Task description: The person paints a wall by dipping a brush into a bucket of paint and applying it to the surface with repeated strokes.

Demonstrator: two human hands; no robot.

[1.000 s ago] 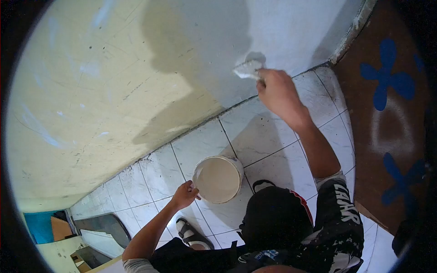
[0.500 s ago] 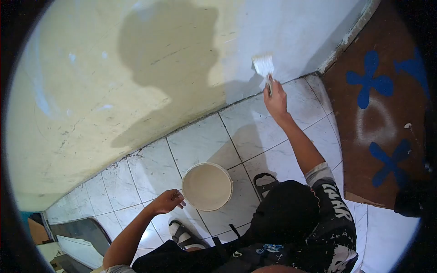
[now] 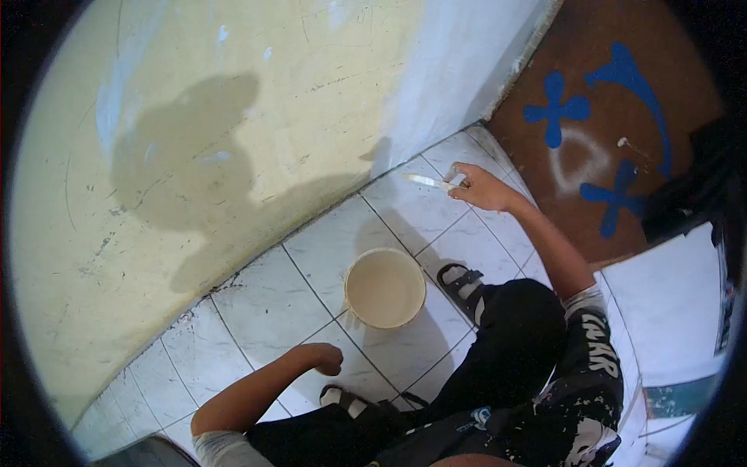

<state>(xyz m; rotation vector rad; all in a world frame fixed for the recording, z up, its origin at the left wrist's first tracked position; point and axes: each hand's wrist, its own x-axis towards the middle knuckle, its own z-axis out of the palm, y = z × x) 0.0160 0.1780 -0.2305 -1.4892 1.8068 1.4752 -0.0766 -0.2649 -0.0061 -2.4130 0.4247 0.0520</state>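
My right hand (image 3: 481,187) grips a paintbrush (image 3: 426,180) by its handle, its white bristles pointing left, seen edge-on above the floor tiles and apart from the wall. Below it to the left, a round bucket (image 3: 385,288) stands on the floor with pale, whitish contents. My left hand (image 3: 328,359) hangs in front of my left leg, below and left of the bucket and not touching it. Its fingers are curled in, and I see nothing in them. The wall (image 3: 311,93) is yellowish with scratches, and a whitish painted stretch (image 3: 451,78) covers its right part.
A brown board (image 3: 583,117) with blue painted shapes and a white sprayed mark stands at the right. White tiles (image 3: 296,311) cover the floor. My sandalled foot (image 3: 464,286) is close beside the bucket. A dark-edged object (image 3: 148,451) shows at the lower left.
The brush has come off the whitish wall and swung down over the tiles, turning edge-on. My left hand has drawn away from the bucket's rim. The view has shifted and turned.
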